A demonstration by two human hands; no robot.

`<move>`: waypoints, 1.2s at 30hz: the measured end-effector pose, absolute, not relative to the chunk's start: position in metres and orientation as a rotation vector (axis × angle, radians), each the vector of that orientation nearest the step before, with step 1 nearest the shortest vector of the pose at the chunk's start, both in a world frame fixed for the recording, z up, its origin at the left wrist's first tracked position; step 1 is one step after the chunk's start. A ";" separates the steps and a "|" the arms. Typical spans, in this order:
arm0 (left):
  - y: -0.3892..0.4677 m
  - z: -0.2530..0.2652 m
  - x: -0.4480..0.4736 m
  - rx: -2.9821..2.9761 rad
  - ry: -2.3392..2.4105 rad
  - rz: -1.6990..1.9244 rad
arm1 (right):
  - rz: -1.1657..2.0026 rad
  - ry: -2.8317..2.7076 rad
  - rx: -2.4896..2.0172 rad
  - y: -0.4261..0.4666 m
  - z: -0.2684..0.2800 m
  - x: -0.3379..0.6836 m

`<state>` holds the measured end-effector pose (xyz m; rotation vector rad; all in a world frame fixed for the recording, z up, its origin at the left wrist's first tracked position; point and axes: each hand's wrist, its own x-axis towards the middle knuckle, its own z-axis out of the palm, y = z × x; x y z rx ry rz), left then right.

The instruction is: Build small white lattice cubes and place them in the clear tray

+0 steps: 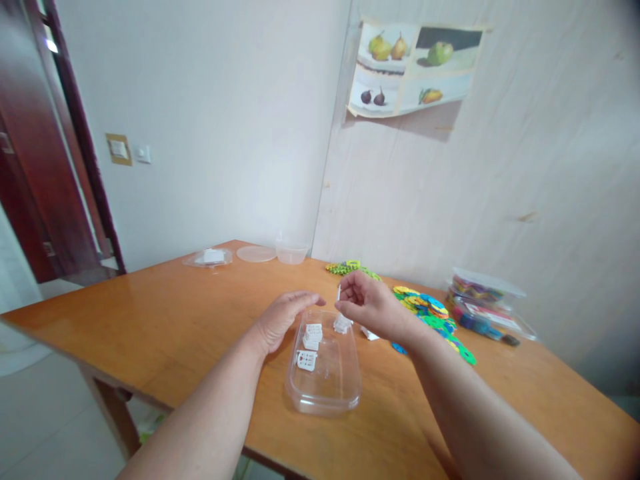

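A clear plastic container (pixel 325 393) stands on the table in front of me. Inside it, at the left, are a stack of white openwork plastic pieces (pixel 313 336) and a single flat white piece (pixel 306 361). Another small white stack (pixel 343 324) is at its far right corner. My left hand (pixel 286 319) is at the container's far left rim, fingers stretched out and holding nothing. Above the far right corner, my right hand (pixel 373 303) pinches a thin white plastic piece (pixel 339 293), seen edge-on. More white pieces (pixel 370 333) lie on the table, partly hidden below my right wrist.
Colourful toothed discs (pixel 435 320) are heaped to the right, with a green-yellow pile (pixel 350 267) further back. Clear boxes of coloured items (pixel 487 303) stand at far right. Along the back are a clear tub (pixel 293 252), a round lid (pixel 256 253) and a clear tray (pixel 197 259).
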<state>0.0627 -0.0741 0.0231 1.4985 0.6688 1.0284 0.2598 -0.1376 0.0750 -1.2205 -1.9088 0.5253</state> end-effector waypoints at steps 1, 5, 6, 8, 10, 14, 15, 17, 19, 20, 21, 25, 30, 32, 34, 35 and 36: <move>-0.075 0.023 0.063 1.498 0.636 1.013 | 0.528 -1.913 -1.185 -0.139 0.073 0.253; -0.076 0.023 0.062 1.459 0.495 0.991 | 0.366 -1.965 -1.127 -0.141 0.064 0.238; -0.075 0.022 0.061 1.446 0.481 0.988 | 0.327 -1.969 -1.119 -0.140 0.062 0.237; -0.074 0.021 0.061 1.417 0.479 0.971 | 0.296 -1.960 -1.119 -0.138 0.059 0.237; -0.072 0.020 0.060 1.383 0.493 0.967 | 0.294 -1.941 -1.156 -0.137 0.057 0.238; -0.068 0.019 0.060 1.346 0.542 1.032 | 0.187 -1.917 -1.260 -0.137 0.058 0.241; -0.067 0.018 0.060 1.342 0.551 1.042 | 0.135 -1.931 -1.269 -0.137 0.059 0.241; -0.068 0.018 0.061 1.330 0.559 1.046 | 0.017 -1.977 -1.281 -0.139 0.060 0.242; -0.068 0.018 0.061 1.321 0.566 1.036 | -0.083 -2.024 -1.307 -0.140 0.062 0.242; -0.069 0.018 0.062 1.322 0.571 1.026 | -0.117 -2.042 -1.327 -0.141 0.063 0.242; -0.069 0.018 0.062 1.327 0.575 1.016 | -0.139 -2.056 -1.349 -0.141 0.064 0.242; -0.068 0.019 0.061 1.391 0.670 1.046 | -0.106 -2.101 -1.439 -0.146 0.072 0.243; -0.064 0.018 0.061 1.442 0.856 1.178 | 0.100 -2.353 -1.546 -0.159 0.079 0.237; -0.064 0.018 0.061 1.444 0.859 1.174 | 0.070 -2.436 -1.579 -0.162 0.076 0.232; -0.064 0.018 0.061 1.452 0.855 1.166 | -0.002 -2.485 -1.589 -0.163 0.072 0.225; -0.064 0.018 0.061 1.455 0.855 1.166 | -0.034 -2.505 -1.591 -0.162 0.069 0.223; -0.064 0.018 0.061 1.457 0.854 1.167 | -0.061 -2.525 -1.592 -0.162 0.067 0.220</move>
